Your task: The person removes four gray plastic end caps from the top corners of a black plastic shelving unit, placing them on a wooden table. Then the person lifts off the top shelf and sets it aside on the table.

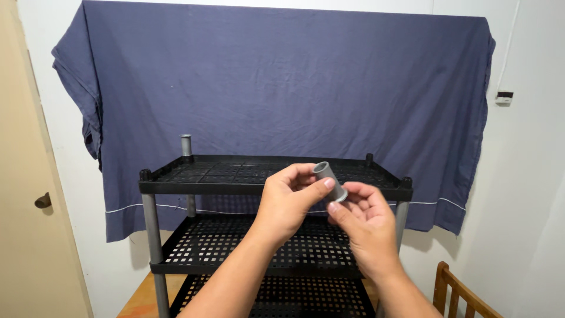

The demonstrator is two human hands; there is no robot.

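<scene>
Hands: your left hand point(288, 203) and right hand point(365, 221) meet in front of the black rack point(176, 187), both pinched on one short grey tube point(330, 181).
Grip: left fingertips close around the tube's upper part; right fingertips clamp its lower end.
Tilt: open end points up-left, likely so you can see into it.
Rack: a grey tube post point(186, 145) already stands at its back-left corner.

1. The grey tube point(329, 181) is partly covered by fingers of both hands.
2. The black shelf rack point(235, 176) runs off the lower frame edge; its feet are unseen.
3. The wooden chair point(459, 294) at lower right is cropped.
4. The door point(29, 235) at left is cut off.
</scene>
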